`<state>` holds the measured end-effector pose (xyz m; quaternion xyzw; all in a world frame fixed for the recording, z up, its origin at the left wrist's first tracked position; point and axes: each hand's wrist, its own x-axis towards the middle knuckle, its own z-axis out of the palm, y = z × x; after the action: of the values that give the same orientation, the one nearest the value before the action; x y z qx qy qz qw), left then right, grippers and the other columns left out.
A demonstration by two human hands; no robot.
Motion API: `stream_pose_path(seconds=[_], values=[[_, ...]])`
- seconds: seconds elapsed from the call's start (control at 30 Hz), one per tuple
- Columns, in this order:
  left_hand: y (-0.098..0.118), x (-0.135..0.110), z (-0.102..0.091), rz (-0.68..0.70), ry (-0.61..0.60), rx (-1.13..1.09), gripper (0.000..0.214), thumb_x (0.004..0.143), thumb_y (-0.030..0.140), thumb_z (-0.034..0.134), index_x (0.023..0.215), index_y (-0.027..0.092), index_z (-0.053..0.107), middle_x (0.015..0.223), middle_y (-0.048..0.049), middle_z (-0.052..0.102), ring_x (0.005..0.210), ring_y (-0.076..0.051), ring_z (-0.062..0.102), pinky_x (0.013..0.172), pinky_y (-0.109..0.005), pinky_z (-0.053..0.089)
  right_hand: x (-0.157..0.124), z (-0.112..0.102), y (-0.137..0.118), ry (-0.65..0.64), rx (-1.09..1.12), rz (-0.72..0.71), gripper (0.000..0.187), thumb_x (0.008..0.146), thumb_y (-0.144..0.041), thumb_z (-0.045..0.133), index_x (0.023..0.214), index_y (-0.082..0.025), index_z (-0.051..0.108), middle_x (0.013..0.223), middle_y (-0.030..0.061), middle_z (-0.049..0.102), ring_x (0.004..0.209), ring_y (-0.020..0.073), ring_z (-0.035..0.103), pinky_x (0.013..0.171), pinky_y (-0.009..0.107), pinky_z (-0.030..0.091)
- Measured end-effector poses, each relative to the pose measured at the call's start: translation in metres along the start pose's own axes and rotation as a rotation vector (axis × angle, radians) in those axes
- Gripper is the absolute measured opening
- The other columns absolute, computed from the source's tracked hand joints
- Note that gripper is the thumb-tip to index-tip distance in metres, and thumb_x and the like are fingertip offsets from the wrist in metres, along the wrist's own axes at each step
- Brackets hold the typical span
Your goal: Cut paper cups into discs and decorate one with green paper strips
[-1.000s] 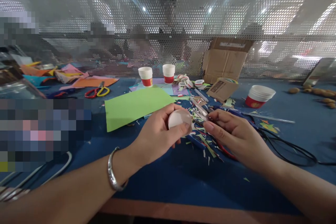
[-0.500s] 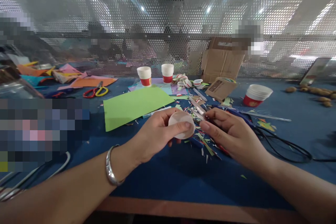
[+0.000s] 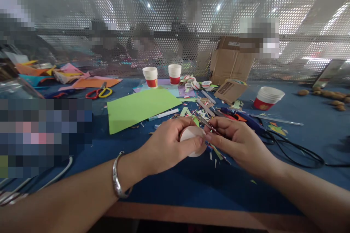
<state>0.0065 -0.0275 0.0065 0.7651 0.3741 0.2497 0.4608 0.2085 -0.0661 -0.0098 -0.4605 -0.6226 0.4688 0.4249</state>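
Observation:
My left hand [image 3: 166, 143] is closed around a round white paper piece [image 3: 188, 133] that looks like the cut-off bottom of a paper cup. The thumb lies across its face and the other fingers are mostly hidden behind it. Close by on the right, my right hand [image 3: 236, 138] pinches a slim, pointed metal-bladed tool [image 3: 202, 119]. Its blade points up and left, beside the disc's upper right edge. The fingers cover its handle, so its exact kind is unclear. Under and beyond the hands lie paper scraps [image 3: 216, 153].
Green paper [image 3: 142, 107] and a white marker [image 3: 167, 113] lie beyond my left hand. Stacked paper cups [image 3: 150, 77] stand behind, more cups [image 3: 269, 97] at right. A blue glue gun [image 3: 250, 121] with black cable, scissors [image 3: 100, 93] and cardboard [image 3: 231, 91] are around.
The white disc and my left hand have moved slightly right and down. My right hand has shifted slightly left, and the tool's blade is now closer to the disc.

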Motion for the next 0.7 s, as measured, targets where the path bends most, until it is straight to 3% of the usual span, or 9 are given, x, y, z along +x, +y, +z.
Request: stream_pose_path(seconds=[0.3,0.43,0.5,0.7], values=[[0.0028,-0.0017,0.0004,0.032,-0.056,0.031,0.023,0.09,0.039,0.065,0.087,0.016,0.067,0.078,0.001,0.062,0.072,-0.014,0.057,0.064,-0.026,0.044,-0.0023,0.0021,-0.0024,-0.006,0.012,0.013,0.019,0.084,-0.032,0.073,0.083,-0.016,0.062,0.076,-0.0005,0.057,0.069,0.0104,0.048,0.059,0.021,0.04],[0.0013,-0.0035,-0.002,0.124,-0.075,0.106,0.026,0.094,0.043,0.062,0.091,0.017,0.067,0.081,0.0014,0.063,0.073,-0.013,0.058,0.065,-0.026,0.043,-0.0028,0.0023,-0.0041,-0.036,0.108,0.057,0.02,0.083,-0.031,0.074,0.082,-0.017,0.06,0.068,-0.0046,0.048,0.052,0.005,0.033,0.043,0.019,0.024],[-0.0001,-0.0041,-0.0029,0.159,-0.07,0.116,0.028,0.095,0.045,0.06,0.093,0.018,0.067,0.082,0.0016,0.063,0.073,-0.012,0.057,0.065,-0.025,0.042,-0.0032,0.0016,-0.0053,-0.059,0.171,0.072,0.022,0.084,-0.031,0.075,0.08,-0.017,0.059,0.064,-0.0071,0.043,0.048,0.0039,0.026,0.04,0.019,0.019],[0.0007,-0.0016,-0.0019,0.259,0.014,0.073,0.024,0.097,0.044,0.061,0.099,0.021,0.066,0.088,0.0035,0.064,0.08,-0.01,0.059,0.075,-0.023,0.045,-0.0047,-0.0017,-0.0091,-0.023,0.275,0.04,0.022,0.084,-0.033,0.078,0.086,-0.018,0.062,0.064,-0.0079,0.043,0.046,0.0038,0.024,0.04,0.02,0.017]])
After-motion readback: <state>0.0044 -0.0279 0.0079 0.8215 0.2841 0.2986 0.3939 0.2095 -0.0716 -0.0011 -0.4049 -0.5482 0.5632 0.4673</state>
